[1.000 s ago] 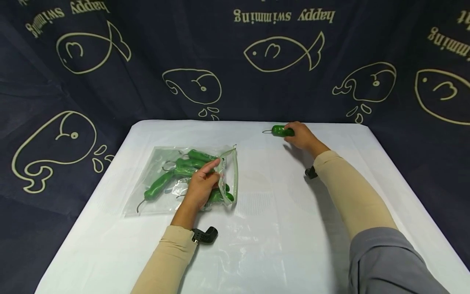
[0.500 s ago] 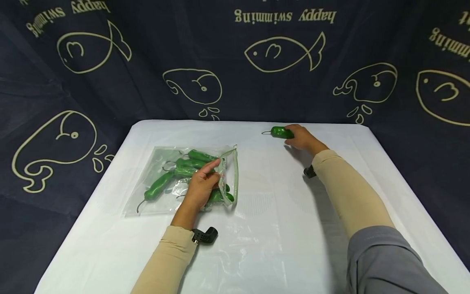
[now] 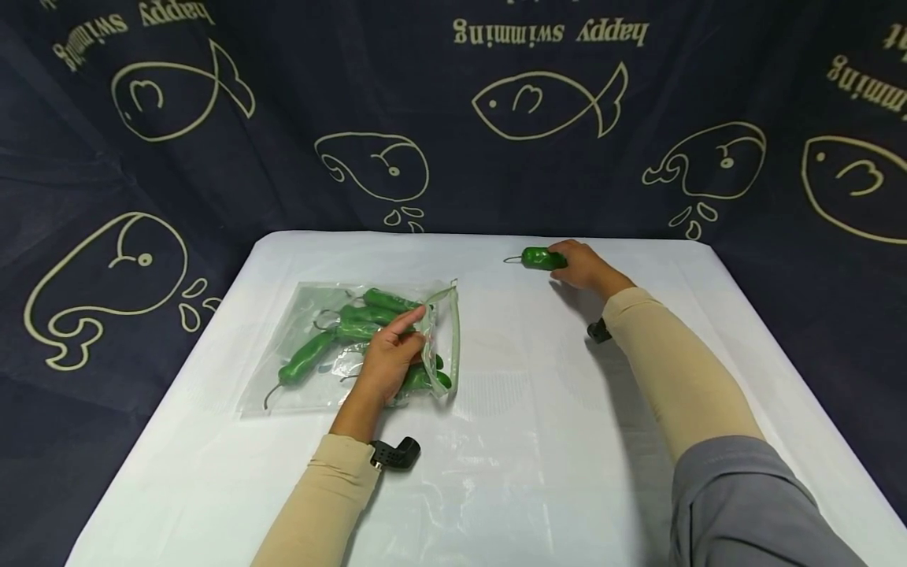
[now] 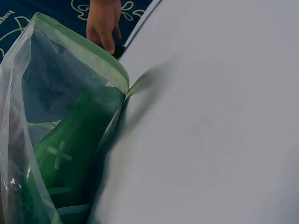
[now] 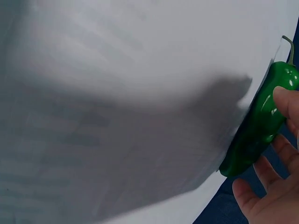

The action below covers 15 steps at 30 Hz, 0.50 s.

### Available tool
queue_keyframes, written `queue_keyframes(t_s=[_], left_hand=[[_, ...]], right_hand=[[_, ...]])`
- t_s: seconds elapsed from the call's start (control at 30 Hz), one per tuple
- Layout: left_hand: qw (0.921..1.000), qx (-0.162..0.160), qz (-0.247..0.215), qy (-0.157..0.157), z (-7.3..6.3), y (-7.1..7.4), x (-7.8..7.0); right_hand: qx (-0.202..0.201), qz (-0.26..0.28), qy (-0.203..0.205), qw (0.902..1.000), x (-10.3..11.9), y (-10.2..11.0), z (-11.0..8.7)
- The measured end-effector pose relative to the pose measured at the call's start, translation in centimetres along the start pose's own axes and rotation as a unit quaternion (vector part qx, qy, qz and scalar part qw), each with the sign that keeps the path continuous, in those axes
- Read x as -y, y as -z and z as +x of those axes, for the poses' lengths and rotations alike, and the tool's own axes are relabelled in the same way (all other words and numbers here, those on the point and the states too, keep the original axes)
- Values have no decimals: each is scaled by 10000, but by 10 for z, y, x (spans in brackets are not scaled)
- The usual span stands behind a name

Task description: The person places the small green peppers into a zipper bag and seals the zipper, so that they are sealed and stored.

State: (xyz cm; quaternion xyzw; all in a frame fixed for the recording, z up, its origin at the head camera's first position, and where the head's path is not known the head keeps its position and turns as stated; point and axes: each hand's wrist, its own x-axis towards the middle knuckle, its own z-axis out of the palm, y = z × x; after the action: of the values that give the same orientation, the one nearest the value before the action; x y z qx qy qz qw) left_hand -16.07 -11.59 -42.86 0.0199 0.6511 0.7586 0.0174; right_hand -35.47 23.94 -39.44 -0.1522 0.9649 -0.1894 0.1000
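Note:
A clear zip bag (image 3: pixel 309 305) with a pale green zip edge lies on the left of the white table, holding several green peppers (image 3: pixel 305 358). My left hand (image 3: pixel 388 358) pinches the bag's upper layer near its open mouth. In the left wrist view the zip edge (image 4: pixel 86 46) stands raised, and a pepper (image 4: pixel 70 156) fills the bag's mouth. By the far edge my right hand (image 3: pixel 584 265) grips a single green pepper (image 3: pixel 542 258), its stem pointing left. Thumb and fingers lie on either side of that pepper (image 5: pixel 261 121) in the right wrist view.
The white tablecloth (image 3: pixel 496 472) covers the table beneath both hands. Behind the far edge hangs a dark blue cloth (image 3: pixel 439 94) printed with fish and whales. Black wrist cameras (image 3: pixel 397 454) stick out from the wrists.
The right hand with its pepper has shifted very slightly towards me and to the left. The left hand and the bag have stayed in place.

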Motion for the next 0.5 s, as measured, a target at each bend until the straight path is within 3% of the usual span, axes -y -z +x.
queue_keyframes(t_s=[0.5], left_hand=[[9998, 20, -200, -91, 2, 0, 2]], right_hand=[[73, 34, -57, 10000, 6, -1, 3]])
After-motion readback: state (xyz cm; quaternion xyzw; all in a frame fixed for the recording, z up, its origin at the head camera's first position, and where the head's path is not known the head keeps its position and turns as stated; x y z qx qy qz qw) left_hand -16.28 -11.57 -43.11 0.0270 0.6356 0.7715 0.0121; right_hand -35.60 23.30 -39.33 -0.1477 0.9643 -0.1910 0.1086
